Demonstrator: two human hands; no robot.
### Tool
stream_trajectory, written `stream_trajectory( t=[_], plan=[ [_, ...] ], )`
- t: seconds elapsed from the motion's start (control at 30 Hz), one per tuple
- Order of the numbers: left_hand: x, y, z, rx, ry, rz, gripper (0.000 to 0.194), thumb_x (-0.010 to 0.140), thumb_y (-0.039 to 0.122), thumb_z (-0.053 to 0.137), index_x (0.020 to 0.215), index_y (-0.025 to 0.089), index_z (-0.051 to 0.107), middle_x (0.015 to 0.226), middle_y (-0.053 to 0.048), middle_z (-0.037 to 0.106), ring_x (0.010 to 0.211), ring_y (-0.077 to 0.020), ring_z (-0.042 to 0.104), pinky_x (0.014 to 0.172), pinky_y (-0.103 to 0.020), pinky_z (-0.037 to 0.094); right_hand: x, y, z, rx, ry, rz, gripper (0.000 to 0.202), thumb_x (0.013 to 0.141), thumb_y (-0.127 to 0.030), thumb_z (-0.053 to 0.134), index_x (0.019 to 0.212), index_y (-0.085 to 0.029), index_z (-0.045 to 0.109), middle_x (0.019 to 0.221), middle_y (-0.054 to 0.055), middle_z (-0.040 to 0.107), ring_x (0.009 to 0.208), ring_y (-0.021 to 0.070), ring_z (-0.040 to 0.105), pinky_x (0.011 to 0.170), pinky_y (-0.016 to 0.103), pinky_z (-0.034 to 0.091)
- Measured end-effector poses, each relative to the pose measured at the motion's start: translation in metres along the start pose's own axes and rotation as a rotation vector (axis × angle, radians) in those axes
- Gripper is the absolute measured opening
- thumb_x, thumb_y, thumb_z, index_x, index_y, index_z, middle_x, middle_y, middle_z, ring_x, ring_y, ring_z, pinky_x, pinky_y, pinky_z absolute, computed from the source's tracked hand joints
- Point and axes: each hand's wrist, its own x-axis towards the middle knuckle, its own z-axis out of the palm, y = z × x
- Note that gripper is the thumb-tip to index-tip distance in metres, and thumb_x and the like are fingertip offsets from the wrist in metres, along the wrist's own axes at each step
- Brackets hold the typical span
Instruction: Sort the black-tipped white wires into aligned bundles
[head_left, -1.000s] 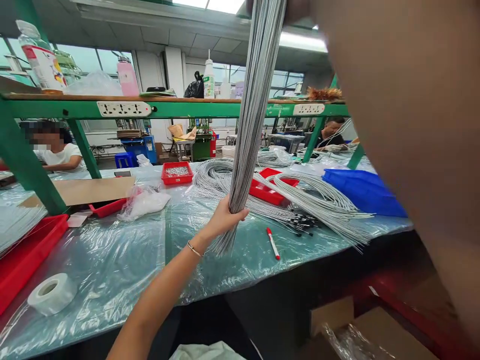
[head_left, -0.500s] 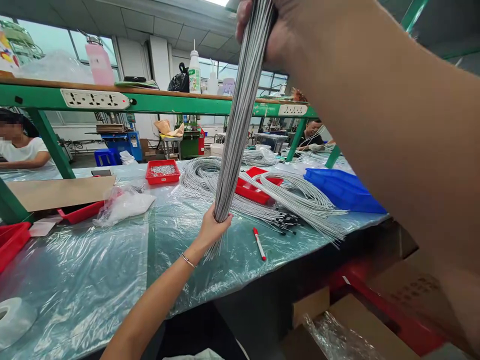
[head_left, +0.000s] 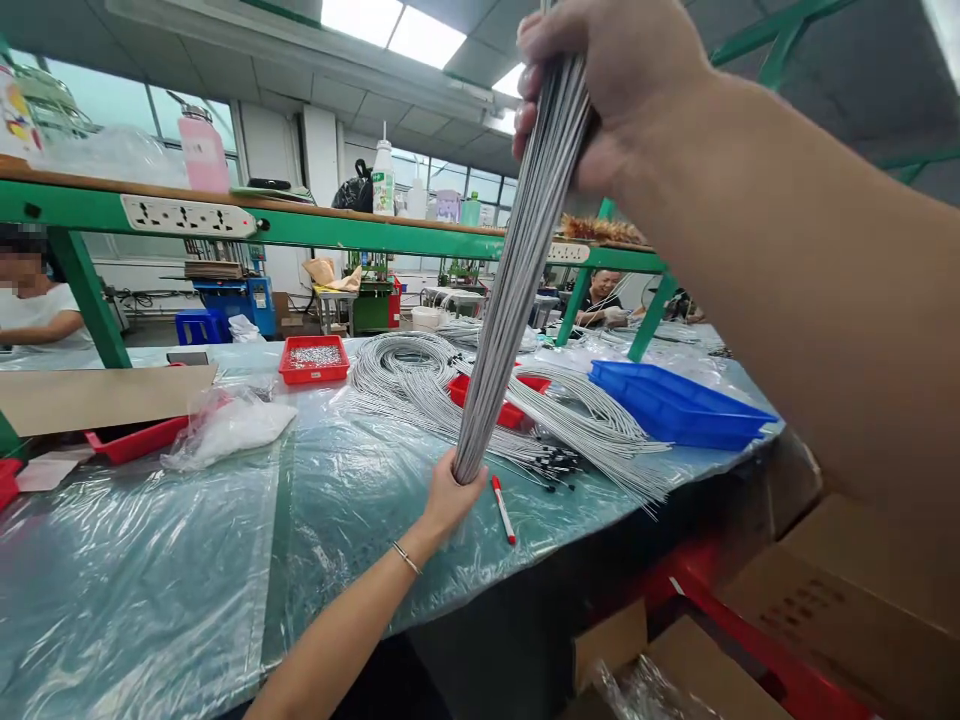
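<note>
A thick bundle of thin grey cables (head_left: pixel 514 290) stands tilted in front of me, its top leaning right. My left hand (head_left: pixel 452 497) is wrapped round its lower end, just above the table. High at the upper right, my right hand (head_left: pixel 592 90) is closed round the upper part. The bundle's top runs out of view. Behind it lie coiled grey cables (head_left: pixel 401 365) and a second looped bunch (head_left: pixel 600 410); black tips (head_left: pixel 559 462) show on some cable ends. A red-and-white marker (head_left: pixel 503 510) rests right of my left hand.
Plastic sheeting covers the table (head_left: pixel 360 520). On it are a red tray of small metal parts (head_left: pixel 313 360), a blue tray (head_left: pixel 675 405) and a plastic bag (head_left: pixel 240 425). A green shelf frame (head_left: pixel 375 232) crosses above. Cardboard boxes (head_left: pixel 817 600) stand below right. Two people sit beyond.
The bundle and both hands have shifted right in view. My right hand now shows more fully, lower in the picture. Both hands keep their hold, and the camera view has tilted up somewhat.
</note>
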Motion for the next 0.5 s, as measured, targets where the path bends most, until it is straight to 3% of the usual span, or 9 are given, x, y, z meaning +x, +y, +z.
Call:
stream_trajectory(
  t=[0.13, 0.37, 0.5],
  plan=[
    [-0.014, -0.013, 0.016, 0.053, -0.022, -0.038, 0.016, 0.069, 0.028, 0.061, 0.073, 0.014, 0.053, 0.063, 0.003, 0.046, 0.059, -0.0095, 0.04, 0.054, -0.022, 0.034, -0.01, 0.012, 0.004, 0.014, -0.019, 0.11, 0.015, 0.073, -0.005, 0.048, 0.062, -0.015, 0.051, 0.049, -0.005, 0.043, 0.048, 0.0062, 0.04, 0.05, 0.025, 0.038],
    [-0.003, -0.014, 0.024, 0.03, 0.179, -0.023, 0.013, 0.075, 0.027, 0.052, 0.073, 0.015, 0.05, 0.063, 0.004, 0.04, 0.059, -0.0093, 0.037, 0.057, -0.022, 0.033, -0.003, 0.002, 0.011, 0.079, -0.044, 0.029, 0.023, 0.074, -0.005, 0.046, 0.054, -0.015, 0.048, 0.046, -0.005, 0.039, 0.045, 0.0052, 0.038, 0.047, 0.024, 0.034],
    [-0.013, -0.013, 0.024, 0.067, 0.078, -0.091, 0.011, 0.071, 0.024, 0.054, 0.071, 0.013, 0.055, 0.062, 0.001, 0.046, 0.06, -0.011, 0.04, 0.058, -0.024, 0.034, 0.0, 0.013, 0.013, 0.053, 0.038, 0.101, 0.018, 0.067, 0.0, 0.05, 0.055, -0.014, 0.049, 0.042, -0.005, 0.039, 0.041, 0.0075, 0.039, 0.042, 0.024, 0.033]
  ],
)
